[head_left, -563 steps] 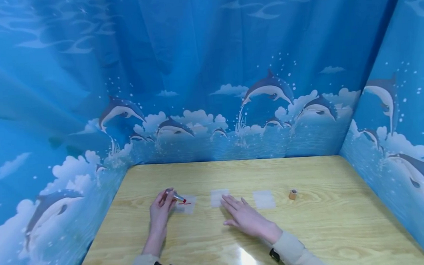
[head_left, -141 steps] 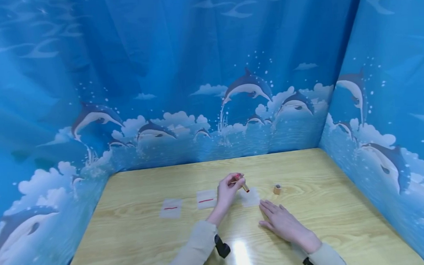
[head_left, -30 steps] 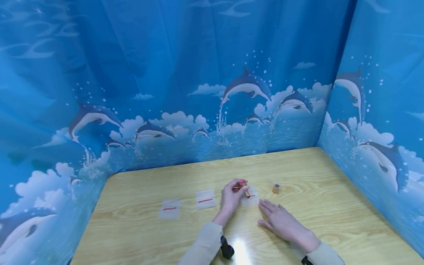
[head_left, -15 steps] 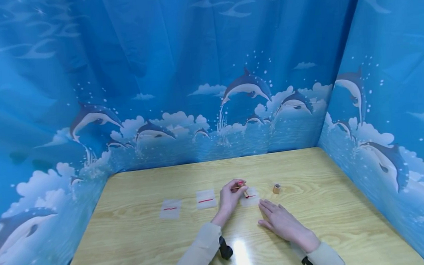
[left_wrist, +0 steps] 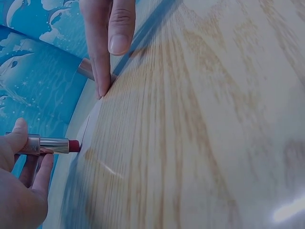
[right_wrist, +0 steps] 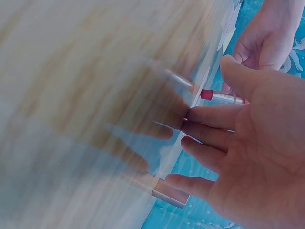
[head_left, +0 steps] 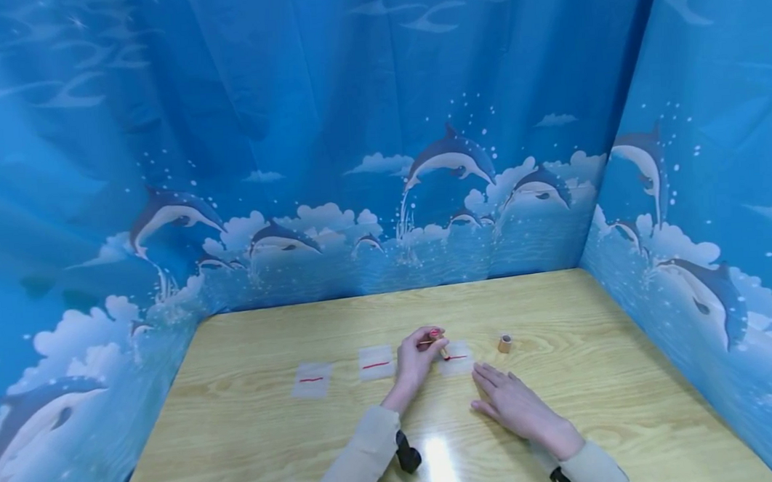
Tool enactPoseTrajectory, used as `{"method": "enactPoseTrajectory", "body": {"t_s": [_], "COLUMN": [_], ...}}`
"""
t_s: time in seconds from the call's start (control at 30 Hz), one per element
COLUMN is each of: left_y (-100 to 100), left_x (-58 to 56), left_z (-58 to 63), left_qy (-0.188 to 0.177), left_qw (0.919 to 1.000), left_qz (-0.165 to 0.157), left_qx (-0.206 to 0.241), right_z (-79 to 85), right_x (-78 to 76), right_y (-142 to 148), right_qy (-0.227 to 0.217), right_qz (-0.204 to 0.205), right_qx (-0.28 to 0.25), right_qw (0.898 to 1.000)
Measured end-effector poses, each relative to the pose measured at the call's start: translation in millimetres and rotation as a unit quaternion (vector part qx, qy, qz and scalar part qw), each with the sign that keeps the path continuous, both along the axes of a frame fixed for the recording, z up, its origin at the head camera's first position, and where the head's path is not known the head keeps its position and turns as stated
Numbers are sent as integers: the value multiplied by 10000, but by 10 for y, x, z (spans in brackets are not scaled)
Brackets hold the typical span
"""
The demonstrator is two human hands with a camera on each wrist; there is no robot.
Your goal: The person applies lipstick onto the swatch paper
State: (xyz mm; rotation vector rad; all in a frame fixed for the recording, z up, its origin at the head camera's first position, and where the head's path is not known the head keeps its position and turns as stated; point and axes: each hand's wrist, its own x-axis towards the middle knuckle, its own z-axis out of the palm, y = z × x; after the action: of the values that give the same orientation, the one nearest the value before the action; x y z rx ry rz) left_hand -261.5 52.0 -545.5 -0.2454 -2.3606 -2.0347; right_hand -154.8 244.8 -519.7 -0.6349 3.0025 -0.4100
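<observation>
My left hand (head_left: 415, 362) pinches an uncapped lipstick (left_wrist: 50, 144) between thumb and fingers. Its red tip points down at the right-hand square of thin, whitish paper (head_left: 460, 368), at the left end of a red line there. The left wrist view shows the tip touching or just above the sheet; I cannot tell which. With fingers extended, my right hand (head_left: 518, 407) rests its fingertips at that sheet's near right corner. Beyond it stands the lipstick cap (head_left: 505, 344), seen beside the little finger in the right wrist view.
Two more paper squares lie to the left, the middle one (head_left: 375, 373) and the leftmost one (head_left: 311, 391), each bearing a red line. The wood-grain table (head_left: 252, 437) ends at a blue dolphin-print curtain (head_left: 356, 162) at the back and sides.
Earlier the left hand was at the leftmost sheet; now it is at the right one, and all three bear red lines. Over the last second the lipstick slides slightly left; the right hand stays put.
</observation>
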Motion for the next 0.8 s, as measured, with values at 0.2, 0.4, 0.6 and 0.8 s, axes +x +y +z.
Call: {"method": "enactPoseTrajectory", "body": {"t_s": [0.2, 0.4, 0.6, 0.8], "left_y": [-32, -58, -80, -97], "left_x": [-3, 2, -5, 1], "left_z": [-3, 8, -1, -2], "left_qy": [-9, -83, -25, -41], "left_qw": [10000, 9999, 9998, 9998], "left_qz": [15, 19, 58, 53], "left_qx": [-19, -86, -170, -173], "right_z": [-4, 6, 5, 4], "right_x": [-1, 2, -1, -1], "right_y": [-3, -5, -4, -5], "right_qy": [-37, -92, -171, -285], "right_qz": [-28, -35, -57, -94], "right_qx": [-13, -54, -77, -101], "right_qw": [10000, 9999, 9998, 9995]}}
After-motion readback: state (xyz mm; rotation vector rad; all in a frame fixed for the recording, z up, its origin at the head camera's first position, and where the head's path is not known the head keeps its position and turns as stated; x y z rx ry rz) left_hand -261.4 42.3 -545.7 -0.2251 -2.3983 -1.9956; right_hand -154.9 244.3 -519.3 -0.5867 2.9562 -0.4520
